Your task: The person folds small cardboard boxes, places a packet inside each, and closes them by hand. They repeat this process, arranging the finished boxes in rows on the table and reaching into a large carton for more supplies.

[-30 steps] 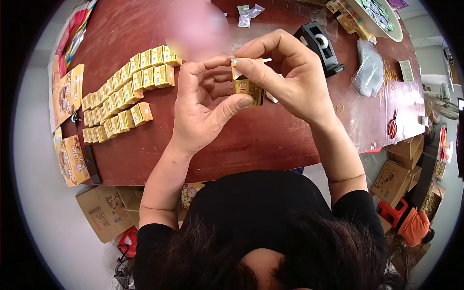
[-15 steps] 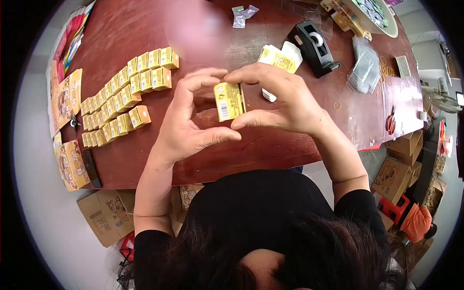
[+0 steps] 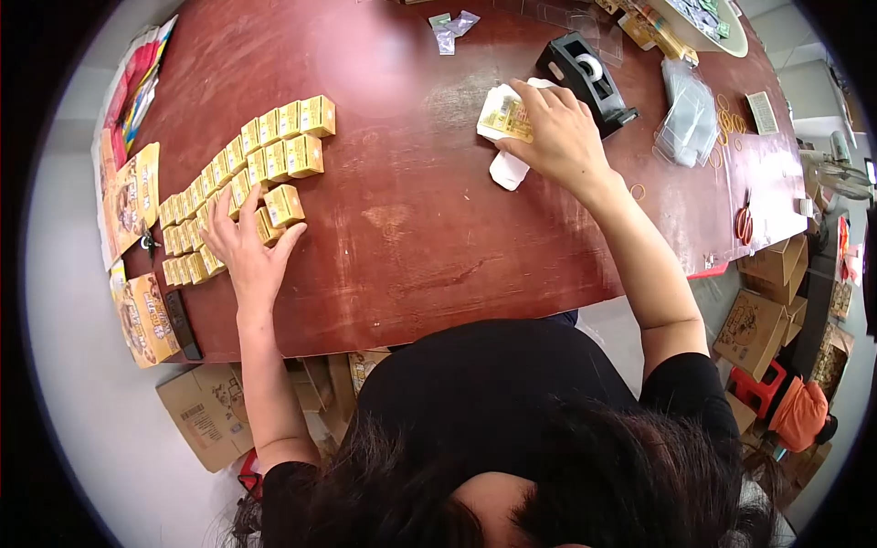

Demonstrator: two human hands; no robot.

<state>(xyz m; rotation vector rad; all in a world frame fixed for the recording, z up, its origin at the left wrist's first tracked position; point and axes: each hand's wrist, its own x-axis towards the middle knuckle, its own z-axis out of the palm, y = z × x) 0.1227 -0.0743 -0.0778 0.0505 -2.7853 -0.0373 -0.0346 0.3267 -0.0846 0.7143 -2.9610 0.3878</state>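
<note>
My left hand is at the front row of small yellow boxes on the left of the table. Its fingers are spread over the row, with the thumb beside the end box. Several more yellow boxes stand in rows behind it. My right hand is over the unfolded yellow-and-white cartons near the middle of the table. Thumb and fingers grip a carton from its two sides; part of it is hidden under the hand. A white carton flap sticks out below.
A black tape dispenser stands just beyond my right hand. Farther right lie clear plastic bags, rubber bands and red-handled scissors. Small sachets lie at the back. A person in orange is at lower right.
The yellow box held between both hands has gone to the left; a box now stands at the front row's end by my left hand. My right hand has moved back to the unfolded cartons.
</note>
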